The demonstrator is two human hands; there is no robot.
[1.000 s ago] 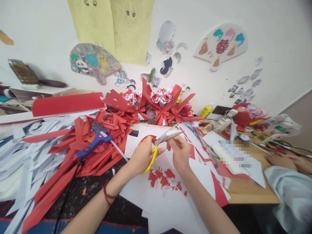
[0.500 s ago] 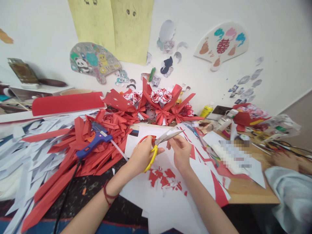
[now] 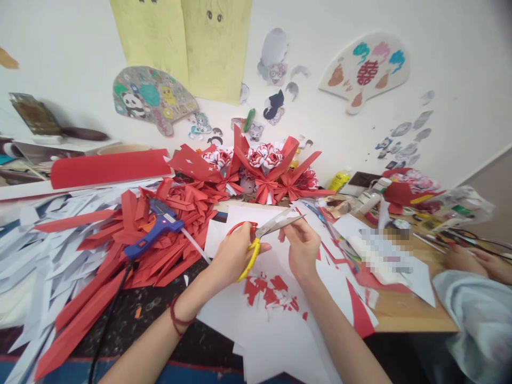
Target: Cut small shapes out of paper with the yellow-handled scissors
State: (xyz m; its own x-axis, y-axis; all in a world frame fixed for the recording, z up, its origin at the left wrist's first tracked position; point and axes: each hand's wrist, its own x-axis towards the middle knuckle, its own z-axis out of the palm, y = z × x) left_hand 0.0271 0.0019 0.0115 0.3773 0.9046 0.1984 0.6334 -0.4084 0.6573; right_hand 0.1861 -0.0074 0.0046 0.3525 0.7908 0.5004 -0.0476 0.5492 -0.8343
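Observation:
Scissors (image 3: 276, 226) with one red and one yellow handle loop are gripped in my left hand (image 3: 234, 252), their blades spread apart and pointing right. At the blade tips, my right hand (image 3: 303, 249) has its fingers curled together; whatever they pinch is hidden from view. White paper sheets (image 3: 288, 341) lie beneath both hands. On them sits a small heap of red and white paper scraps (image 3: 269, 292).
To the left are a blue glue gun (image 3: 154, 234), a pile of folded red paper strips (image 3: 176, 264) and white strips (image 3: 68, 250). Red-wrapped paper flowers (image 3: 266, 160) stand along the wall. Another person's hand (image 3: 466, 260) rests at the right.
My right hand has shifted slightly right. The scissors stay near the same spot with blades apart. The other person's hands at the right have moved a little.

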